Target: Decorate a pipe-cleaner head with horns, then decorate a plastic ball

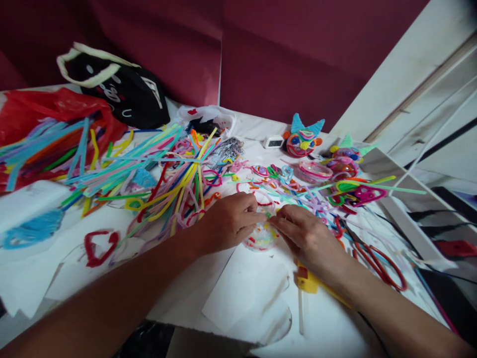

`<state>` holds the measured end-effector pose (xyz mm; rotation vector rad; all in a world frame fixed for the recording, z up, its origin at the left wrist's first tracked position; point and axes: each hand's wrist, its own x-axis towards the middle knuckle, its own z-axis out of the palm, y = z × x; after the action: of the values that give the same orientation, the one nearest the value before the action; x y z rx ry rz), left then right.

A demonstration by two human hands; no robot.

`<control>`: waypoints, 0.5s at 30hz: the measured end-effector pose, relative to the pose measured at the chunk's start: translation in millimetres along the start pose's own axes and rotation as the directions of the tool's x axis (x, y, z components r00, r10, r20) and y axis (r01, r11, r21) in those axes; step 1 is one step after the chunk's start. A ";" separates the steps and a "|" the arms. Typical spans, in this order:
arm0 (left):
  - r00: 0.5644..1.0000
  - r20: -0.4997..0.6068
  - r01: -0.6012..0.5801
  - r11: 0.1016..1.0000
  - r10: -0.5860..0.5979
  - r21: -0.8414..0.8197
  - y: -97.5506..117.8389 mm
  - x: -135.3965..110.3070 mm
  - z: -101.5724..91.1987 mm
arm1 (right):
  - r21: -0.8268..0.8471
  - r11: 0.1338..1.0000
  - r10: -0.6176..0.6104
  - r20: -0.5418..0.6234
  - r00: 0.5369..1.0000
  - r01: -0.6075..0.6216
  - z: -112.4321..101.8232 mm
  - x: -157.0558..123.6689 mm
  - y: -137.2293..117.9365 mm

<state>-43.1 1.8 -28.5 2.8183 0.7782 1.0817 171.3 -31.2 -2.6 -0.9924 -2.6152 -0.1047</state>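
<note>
Both my hands meet over a clear, round, dome-like piece [262, 237] dotted with small red, yellow and green bits. From the left, my left hand [234, 219] reaches over it with fingers pinched together at its top. My right hand [303, 231] is pinched too, its fingertips close to the left ones, at the dome's right edge. Whatever is between the fingers is too small to make out. Beneath my right wrist lies a yellow glue gun [307, 282] with a glue stick, partly hidden by the forearm. White paper [249, 293] lies in front of the dome.
Pipe cleaners [149, 169] heap up at the left, by a red plastic bag [55, 107] and a black bag [128, 92]. Scissors [380, 261] with orange-red handles lie right. Behind stand a small digital clock [274, 142] and a decorated figure with blue ears [303, 139].
</note>
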 end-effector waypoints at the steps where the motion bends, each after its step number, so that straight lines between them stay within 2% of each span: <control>1: 1.000 0.001 -0.006 1.000 0.006 0.010 -0.1 -0.1 0.8 | 0.007 1.000 0.004 0.008 1.000 -0.004 -0.4 0.2 -0.1; 10: 1.000 0.019 -0.011 0.997 0.010 0.078 -3.2 -2.5 8.1 | 0.081 0.996 0.033 0.026 0.999 -0.035 0.4 0.5 1.0; 15: 0.998 0.020 -0.055 0.992 0.054 0.114 -4.5 -2.6 7.4 | 0.124 0.992 0.018 0.012 1.000 -0.019 -2.6 0.5 3.7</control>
<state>-42.0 5.7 -36.6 2.9560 0.7910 1.0520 174.1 -28.6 -0.1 -0.9765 -2.5864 0.0674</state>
